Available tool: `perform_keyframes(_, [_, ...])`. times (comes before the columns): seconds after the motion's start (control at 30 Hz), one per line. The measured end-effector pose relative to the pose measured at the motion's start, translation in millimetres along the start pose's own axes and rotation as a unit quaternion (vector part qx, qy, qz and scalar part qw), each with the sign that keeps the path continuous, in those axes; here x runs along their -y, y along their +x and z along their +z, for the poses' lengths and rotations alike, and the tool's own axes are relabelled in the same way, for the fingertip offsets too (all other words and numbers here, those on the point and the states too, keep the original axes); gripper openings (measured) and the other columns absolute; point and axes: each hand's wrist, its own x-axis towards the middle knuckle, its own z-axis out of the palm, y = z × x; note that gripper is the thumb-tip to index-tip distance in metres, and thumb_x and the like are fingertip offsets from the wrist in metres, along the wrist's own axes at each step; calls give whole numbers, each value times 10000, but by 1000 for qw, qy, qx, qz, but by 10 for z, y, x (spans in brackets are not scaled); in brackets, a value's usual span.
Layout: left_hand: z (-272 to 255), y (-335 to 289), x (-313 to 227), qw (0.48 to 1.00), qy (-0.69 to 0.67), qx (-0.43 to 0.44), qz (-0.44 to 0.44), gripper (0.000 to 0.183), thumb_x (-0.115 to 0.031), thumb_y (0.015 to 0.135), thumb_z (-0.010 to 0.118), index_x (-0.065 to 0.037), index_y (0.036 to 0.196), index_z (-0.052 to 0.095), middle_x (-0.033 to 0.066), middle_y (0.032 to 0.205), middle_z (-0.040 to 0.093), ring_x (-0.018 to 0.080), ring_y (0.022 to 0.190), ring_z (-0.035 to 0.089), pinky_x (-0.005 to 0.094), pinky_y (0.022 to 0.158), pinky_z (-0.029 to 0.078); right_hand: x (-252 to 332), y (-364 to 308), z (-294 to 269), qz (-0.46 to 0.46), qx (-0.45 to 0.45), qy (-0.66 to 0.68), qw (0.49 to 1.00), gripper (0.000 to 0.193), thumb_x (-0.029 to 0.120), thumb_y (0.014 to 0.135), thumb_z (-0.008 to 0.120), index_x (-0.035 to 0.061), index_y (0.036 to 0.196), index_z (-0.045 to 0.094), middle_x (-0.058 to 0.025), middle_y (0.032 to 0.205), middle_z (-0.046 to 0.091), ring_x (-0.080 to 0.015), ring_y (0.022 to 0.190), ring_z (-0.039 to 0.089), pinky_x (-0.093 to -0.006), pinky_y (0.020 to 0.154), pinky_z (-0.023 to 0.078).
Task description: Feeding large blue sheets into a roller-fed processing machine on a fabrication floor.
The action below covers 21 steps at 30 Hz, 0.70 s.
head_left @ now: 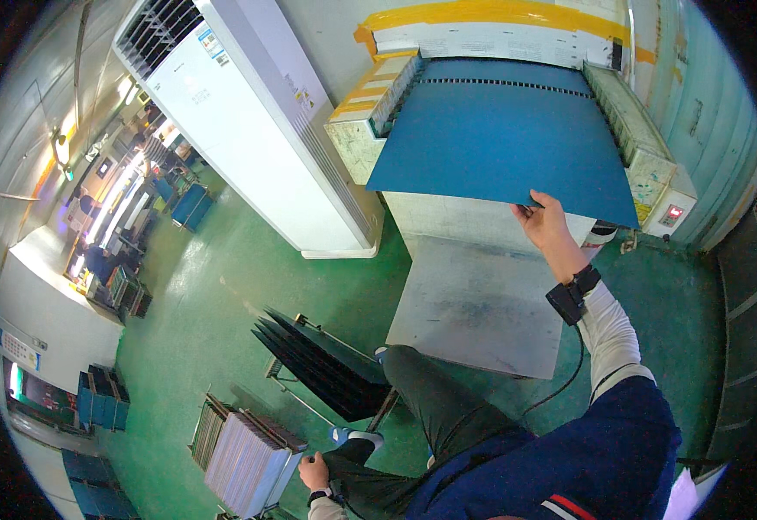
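Observation:
A wide blue sheet (500, 130) slants out of a pale machine (656, 178) with rows of small rollers along its sides. My right hand (541, 221) pinches the sheet's near edge, thumb above and fingers curled under it. Low on the left, my left hand (314, 473) is closed beside the outermost pale panel (276, 477) of an upright stack in a rack. What it holds, if anything, is hidden. Several thin black panels (322, 368) lean in a metal-framed rack between the stack and the machine.
A grey board (474, 303) lies below the machine's front. To the machine's left stands a tall white air conditioner (266, 130). Blue bins (101, 399) line the left wall. People work at lit benches (110, 217) far left. A cable (573, 373) hangs from my right wrist.

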Motion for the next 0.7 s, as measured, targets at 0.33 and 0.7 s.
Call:
perform_keyframes(0.33, [-19, -26, -70, 1000, 4, 6, -13, 436, -440, 827, 641, -43, 1002, 689, 226, 1031, 631, 415, 969, 619, 501, 851, 491, 23, 226, -92, 16, 19, 7, 1000, 238, 90, 895, 604, -16, 1062, 471, -169, 1048, 556, -340, 962, 584, -467, 834, 569])
perform_keyframes(0.7, [21, 17, -29, 999, 32, 2, -17, 474, -452, 820, 642, -28, 1026, 688, 230, 1067, 630, 415, 980, 616, 500, 864, 491, 9, 264, -92, 12, 30, 5, 999, 230, 88, 888, 610, -20, 1048, 487, -184, 1045, 568, -337, 972, 581, -467, 880, 551])
